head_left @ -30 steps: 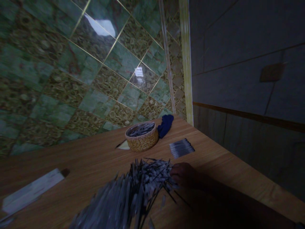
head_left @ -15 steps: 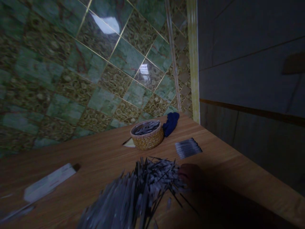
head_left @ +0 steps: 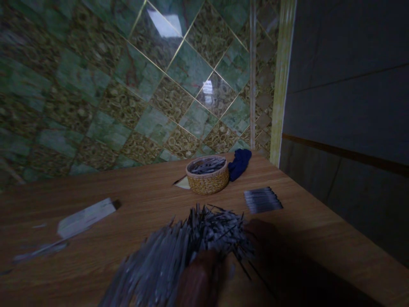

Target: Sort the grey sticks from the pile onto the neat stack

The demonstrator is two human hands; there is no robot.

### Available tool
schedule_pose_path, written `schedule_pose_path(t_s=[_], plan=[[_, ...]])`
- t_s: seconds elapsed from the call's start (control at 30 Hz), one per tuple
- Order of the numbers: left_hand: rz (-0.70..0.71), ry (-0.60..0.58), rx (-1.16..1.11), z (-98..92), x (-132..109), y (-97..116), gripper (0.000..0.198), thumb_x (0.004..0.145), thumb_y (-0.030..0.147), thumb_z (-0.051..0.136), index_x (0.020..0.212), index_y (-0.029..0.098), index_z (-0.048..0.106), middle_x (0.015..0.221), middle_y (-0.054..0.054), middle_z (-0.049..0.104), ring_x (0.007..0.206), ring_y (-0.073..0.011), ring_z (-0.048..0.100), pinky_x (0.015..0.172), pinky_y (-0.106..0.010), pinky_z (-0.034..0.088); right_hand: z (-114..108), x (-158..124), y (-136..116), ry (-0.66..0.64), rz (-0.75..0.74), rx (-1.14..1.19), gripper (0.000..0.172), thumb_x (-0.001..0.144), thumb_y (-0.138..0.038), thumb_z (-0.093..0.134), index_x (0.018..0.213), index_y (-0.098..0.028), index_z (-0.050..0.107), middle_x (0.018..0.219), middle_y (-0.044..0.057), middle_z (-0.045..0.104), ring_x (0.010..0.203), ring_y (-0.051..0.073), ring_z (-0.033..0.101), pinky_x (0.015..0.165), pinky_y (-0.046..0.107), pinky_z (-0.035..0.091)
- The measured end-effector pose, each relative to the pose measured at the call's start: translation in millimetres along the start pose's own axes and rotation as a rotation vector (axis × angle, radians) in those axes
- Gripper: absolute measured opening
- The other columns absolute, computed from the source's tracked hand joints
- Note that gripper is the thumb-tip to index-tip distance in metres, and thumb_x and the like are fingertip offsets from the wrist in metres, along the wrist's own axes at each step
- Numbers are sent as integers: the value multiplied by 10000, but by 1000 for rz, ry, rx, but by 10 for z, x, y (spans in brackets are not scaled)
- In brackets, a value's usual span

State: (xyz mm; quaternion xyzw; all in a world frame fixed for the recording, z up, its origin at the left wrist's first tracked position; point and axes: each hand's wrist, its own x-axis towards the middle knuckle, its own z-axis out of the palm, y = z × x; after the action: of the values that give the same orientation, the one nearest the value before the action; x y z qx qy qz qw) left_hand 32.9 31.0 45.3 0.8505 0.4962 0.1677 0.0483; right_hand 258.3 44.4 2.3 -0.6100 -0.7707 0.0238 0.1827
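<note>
A large pile of slim, greyish sticks (head_left: pixel 159 256), some dark-tipped and seemingly in clear sleeves, lies across the front of the wooden table. My left hand (head_left: pixel 198 277) reaches in from the bottom, touching or just over the pile's near side; it is blurred and its fingers do not show clearly. Deep in shadow, my right hand (head_left: pixel 263 232) is at the pile's right end, its fingers too dark to make out. Just beyond it, a neat flat row of similar sticks (head_left: pixel 262 200) lies on the table.
A round woven basket (head_left: pixel 207 182) holding more sticks stands behind the pile, a dark blue cloth (head_left: pixel 240 164) beside it. Pale paper (head_left: pixel 183 183) lies at the basket's left. A white flat packet (head_left: pixel 86 217) is on the left. Tiled wall (head_left: pixel 179 98) backs the table.
My left hand has come into view at the pile's near side. The view has shifted, so the table things appear further right. My right hand stays by the pile's right end.
</note>
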Motion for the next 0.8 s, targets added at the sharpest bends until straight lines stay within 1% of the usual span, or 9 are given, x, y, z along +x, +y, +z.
schedule_pose_path(t_s=[0.07,0.13,0.3,0.4,0.53,0.63,0.73,0.8], plan=[[-50,-59,19,64,13,-33,218,795,132,424,788,205,629,743,-45,682,649,-176,639,544,-225,411,-17,62,-42,-28,-18,-28,219,874,-216,393,858,-184,609,849,52,623,775,157,541,673,241,361],[-41,-71,6,107,10,-69,220,804,139,412,759,194,620,749,-55,682,653,-179,636,554,-232,404,-25,131,-87,-42,-48,-55,210,869,-189,394,861,-181,604,865,52,618,797,161,535,687,245,356],[28,-9,-81,158,-31,-171,248,846,156,375,777,194,610,774,-58,685,718,-170,643,606,-221,421,11,275,-185,4,-76,-96,189,842,-128,413,857,-171,596,893,60,595,831,169,509,721,252,348],[25,19,-96,185,-70,-236,249,860,183,383,737,200,598,738,-44,683,678,-153,642,577,-207,411,42,331,-240,-8,-94,-92,185,825,-118,439,889,-176,602,916,60,595,857,180,503,744,262,347],[13,61,-63,237,-104,-293,245,856,179,393,720,201,596,705,-40,675,657,-154,639,572,-216,401,76,381,-314,-33,-119,-83,190,845,-134,425,874,-179,607,927,57,607,873,185,512,772,274,351],[5,14,-51,260,-109,-301,240,853,190,398,720,196,597,696,-40,671,637,-161,637,555,-229,386,90,385,-347,-54,-115,-71,189,847,-141,427,866,-176,611,933,61,616,873,186,524,779,278,363],[-24,-46,-53,260,-106,-287,253,861,200,386,723,195,598,708,-43,678,638,-168,640,550,-238,373,112,351,-347,-33,-90,-50,193,852,-152,425,869,-172,617,926,64,622,873,187,529,793,281,372],[-53,-64,-42,257,-103,-277,254,860,193,381,728,196,598,711,-46,679,639,-171,639,547,-241,362,141,312,-342,-14,-98,-41,190,848,-150,433,882,-171,618,932,64,623,874,183,528,799,278,376]])
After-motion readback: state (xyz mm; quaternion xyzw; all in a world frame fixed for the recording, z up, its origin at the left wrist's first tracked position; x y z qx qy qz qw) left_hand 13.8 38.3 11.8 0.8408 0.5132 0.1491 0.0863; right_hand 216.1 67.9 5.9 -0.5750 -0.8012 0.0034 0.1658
